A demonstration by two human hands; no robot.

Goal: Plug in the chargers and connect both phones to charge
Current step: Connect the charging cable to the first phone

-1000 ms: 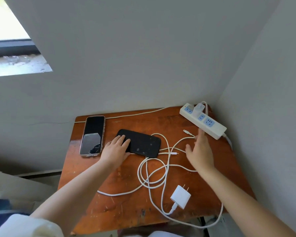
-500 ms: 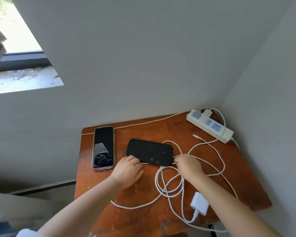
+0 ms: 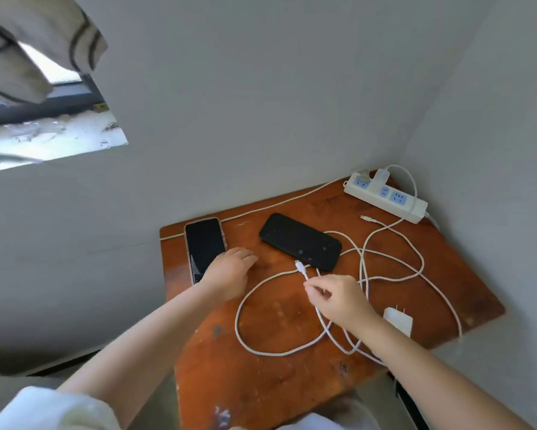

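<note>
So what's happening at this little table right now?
A person is setting up phone charging on a wooden table. The right hand pinches a white cable just behind its connector, close to the black phone but not plugged in. The left hand rests beside the pink-cased phone. One charger sits in the power strip; a second charger lies loose on the table.

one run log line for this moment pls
right hand: pinches white cable by plug | left hand: rests by pink-cased phone | black phone: unplugged | white charger brick: loose
</note>
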